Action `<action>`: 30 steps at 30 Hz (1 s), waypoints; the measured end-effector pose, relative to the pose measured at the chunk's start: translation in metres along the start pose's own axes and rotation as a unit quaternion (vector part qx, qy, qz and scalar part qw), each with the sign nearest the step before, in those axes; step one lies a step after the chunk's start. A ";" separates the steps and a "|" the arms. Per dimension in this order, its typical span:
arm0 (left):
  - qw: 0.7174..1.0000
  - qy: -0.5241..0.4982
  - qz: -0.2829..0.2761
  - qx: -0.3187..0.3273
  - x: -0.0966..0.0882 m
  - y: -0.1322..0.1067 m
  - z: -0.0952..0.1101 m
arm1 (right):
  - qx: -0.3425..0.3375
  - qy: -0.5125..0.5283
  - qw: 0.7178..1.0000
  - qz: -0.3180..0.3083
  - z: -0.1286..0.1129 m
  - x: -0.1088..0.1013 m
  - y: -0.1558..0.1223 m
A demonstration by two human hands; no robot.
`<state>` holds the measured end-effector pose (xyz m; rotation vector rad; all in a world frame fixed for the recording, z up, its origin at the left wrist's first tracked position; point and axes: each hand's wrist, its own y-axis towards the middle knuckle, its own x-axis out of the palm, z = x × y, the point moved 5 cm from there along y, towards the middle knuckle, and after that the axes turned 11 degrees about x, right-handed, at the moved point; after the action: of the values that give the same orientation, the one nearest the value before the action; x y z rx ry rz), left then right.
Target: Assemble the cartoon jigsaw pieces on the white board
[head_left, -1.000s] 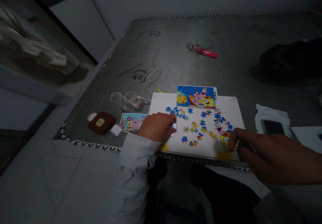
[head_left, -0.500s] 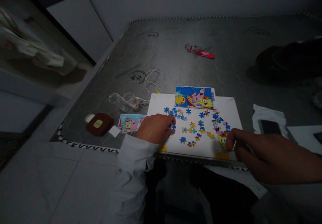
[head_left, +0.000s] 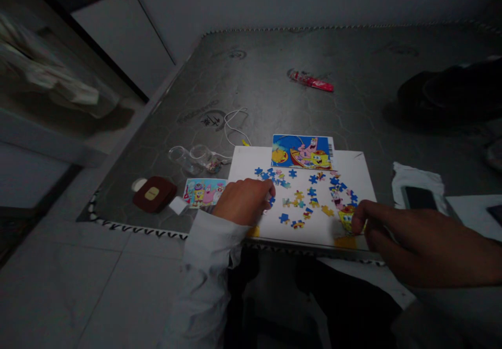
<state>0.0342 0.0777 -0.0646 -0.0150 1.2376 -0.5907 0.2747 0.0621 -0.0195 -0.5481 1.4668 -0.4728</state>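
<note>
Jigsaw puzzle pieces [head_left: 299,198], mostly blue and yellow, lie scattered on a white box [head_left: 319,233]. Over the box's left part, my left hand [head_left: 246,200] is closed, a small blue puzzle piece [head_left: 272,201] showing at its curled fingertips. My right hand [head_left: 386,230] has its fingers pressed together at the lower right of the box. Its fingertips meet the edge of a joined strip of pieces [head_left: 338,198] with pink and yellow cartoon figures; whatever they pinch is hidden. Behind the pieces lies a blue cartoon picture card [head_left: 301,152].
Left of the box are another cartoon card [head_left: 203,192], a brown case [head_left: 154,194], clear plastic cups [head_left: 191,159] and a white cable [head_left: 231,125]. A red packet [head_left: 311,81] lies farther back. On the right are a white tissue pack [head_left: 418,179] and a dark bag [head_left: 451,95].
The view has shifted very slightly. Both hands stay in nearly the same places, and the pieces on the box look unchanged.
</note>
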 end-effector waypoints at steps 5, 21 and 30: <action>1.000 0.012 0.001 -0.003 0.001 0.000 0.000 | -0.021 0.001 1.000 -0.008 0.002 0.002 0.000; 0.999 0.039 0.012 0.009 -0.003 -0.005 -0.001 | -0.048 0.049 0.998 0.012 0.020 0.008 0.003; 0.999 0.045 0.016 0.010 -0.005 -0.007 0.001 | -0.052 0.048 0.997 0.017 0.014 0.009 0.002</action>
<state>0.0317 0.0738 -0.0576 0.0483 1.3169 -0.5796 0.2893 0.0595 -0.0272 -0.5887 1.5977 -0.4025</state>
